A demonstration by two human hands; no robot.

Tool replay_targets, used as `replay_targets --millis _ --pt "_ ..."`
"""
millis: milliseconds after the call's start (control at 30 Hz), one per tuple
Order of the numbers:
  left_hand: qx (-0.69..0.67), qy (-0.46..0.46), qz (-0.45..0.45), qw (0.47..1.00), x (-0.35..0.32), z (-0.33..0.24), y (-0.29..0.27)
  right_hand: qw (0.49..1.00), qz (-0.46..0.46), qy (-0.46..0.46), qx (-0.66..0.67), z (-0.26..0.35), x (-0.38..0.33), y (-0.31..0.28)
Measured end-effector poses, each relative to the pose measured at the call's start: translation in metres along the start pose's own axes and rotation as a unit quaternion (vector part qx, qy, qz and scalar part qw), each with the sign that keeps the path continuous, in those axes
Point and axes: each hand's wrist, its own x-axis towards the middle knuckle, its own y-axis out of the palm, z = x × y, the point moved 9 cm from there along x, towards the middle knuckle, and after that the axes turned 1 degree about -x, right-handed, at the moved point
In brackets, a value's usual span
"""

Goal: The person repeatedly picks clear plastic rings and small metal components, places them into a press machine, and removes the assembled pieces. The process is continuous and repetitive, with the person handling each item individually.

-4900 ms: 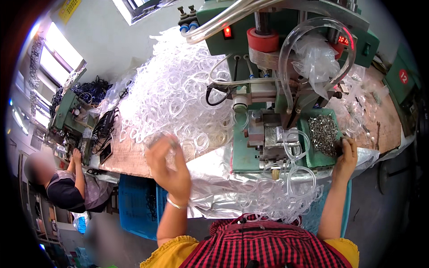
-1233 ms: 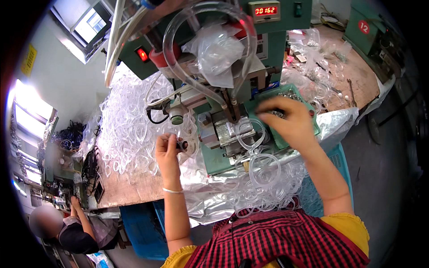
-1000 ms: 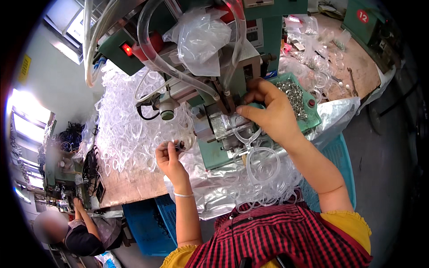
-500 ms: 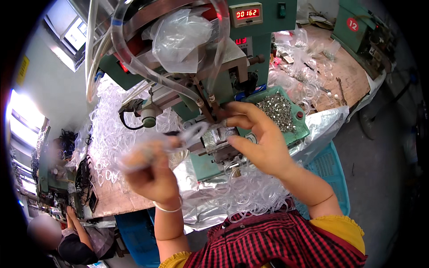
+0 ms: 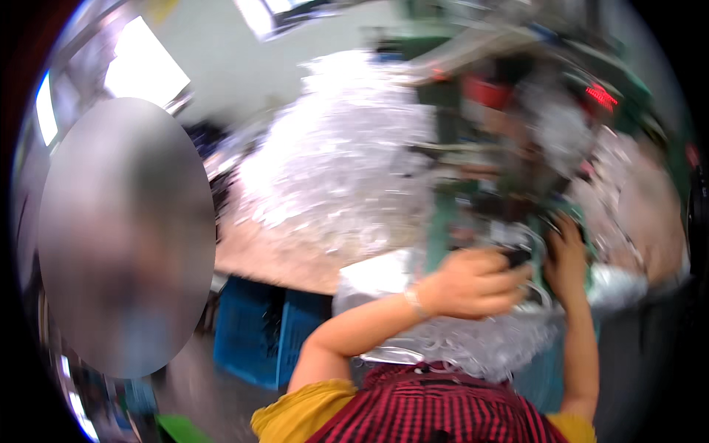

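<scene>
My left hand [image 5: 476,284] is closed in front of the green machine [image 5: 442,221], with its fingers curled. A clear plastic tube loop [image 5: 545,297] shows at its fingertips, along with a small black piece [image 5: 517,256] whose kind I cannot make out. To the right, my right hand [image 5: 567,258] reaches down into the green tray [image 5: 588,272] beside the machine. Its fingers are smeared by motion, and what they touch is hidden.
A large heap of clear tube loops [image 5: 340,162] covers the table on the left. More loops [image 5: 487,343] lie before my apron. Blue crates [image 5: 247,332] stand under the table. Another person [image 5: 125,244], blurred, is close at the left.
The view has swung left, bringing the other person nearer. My right hand has left the machine's work spot for the tray. My left hand has come closer to the machine with the loop.
</scene>
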Motion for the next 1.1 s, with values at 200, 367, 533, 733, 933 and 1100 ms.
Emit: replay_targets --millis 200,367,533,733,933,1100 --pt "0.024 -0.121 -0.087 0.989 -0.029 -0.025 -0.037 0.963 -0.051 0.243 0.102 -0.100 -0.053 -0.003" --pt "0.227 -0.326 0.008 0.918 -0.075 0.088 -0.129 0.938 -0.071 0.253 0.228 -0.121 -0.064 0.015" --pt "0.259 -0.145 0.367 0.882 -0.095 0.177 -0.109 0.919 -0.055 0.236 0.310 -0.109 -0.026 0.013" --pt "0.172 -0.236 0.358 0.887 -0.097 0.199 -0.095 0.911 -0.045 0.256 0.321 -0.099 -0.017 0.029" --pt "0.252 -0.325 0.102 0.906 -0.102 0.142 -0.107 0.942 -0.025 0.270 0.198 -0.104 -0.074 0.000" --pt "0.403 -0.220 -0.096 0.883 -0.106 0.098 -0.123 0.904 -0.070 0.375 0.194 -0.134 -0.153 -0.026"
